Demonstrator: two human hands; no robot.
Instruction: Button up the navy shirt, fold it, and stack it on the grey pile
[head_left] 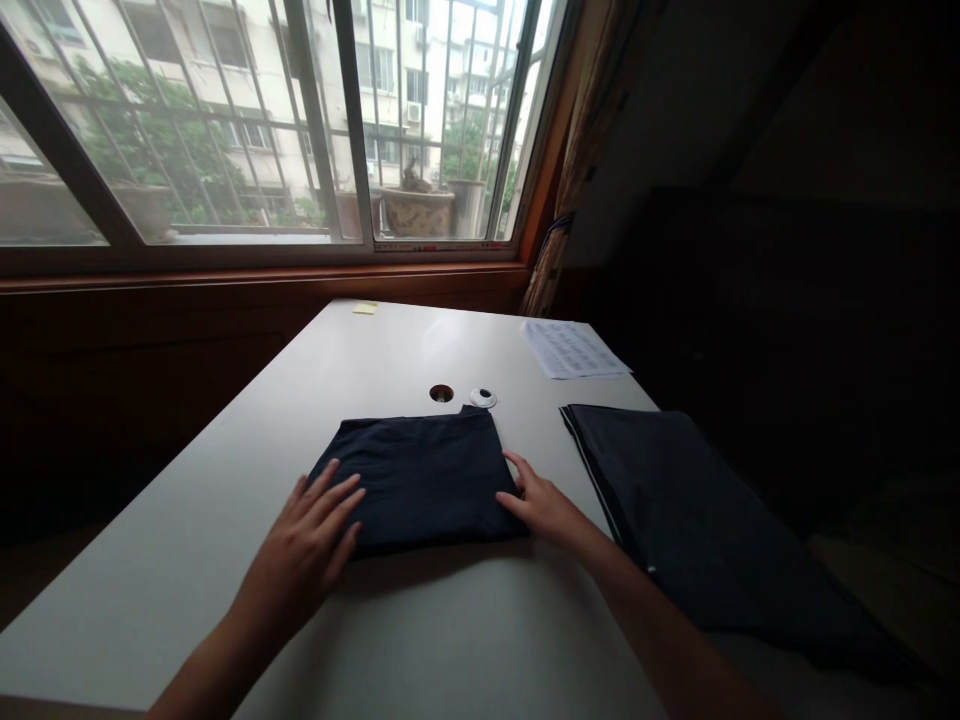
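Observation:
A dark navy folded piece of cloth (427, 478) lies flat on the white table (225, 510) in front of me. It looks like a garment, but its kind cannot be made out. My left hand (311, 530) rests on its left edge, fingers spread and stretched over the fabric. At the opposite edge, my right hand (536, 500) touches the cloth's right side with its thumb and fingers apart. A small corner of fabric sticks up at the far right of the fold.
A second dark folded cloth (675, 500) lies at the table's right edge and hangs past it. Beyond the folded piece are a round hole (442, 394) and a white ring-shaped cap (484, 398). Printed papers (576, 350) and a yellow sticky note (365, 309) lie near the window (420, 120).

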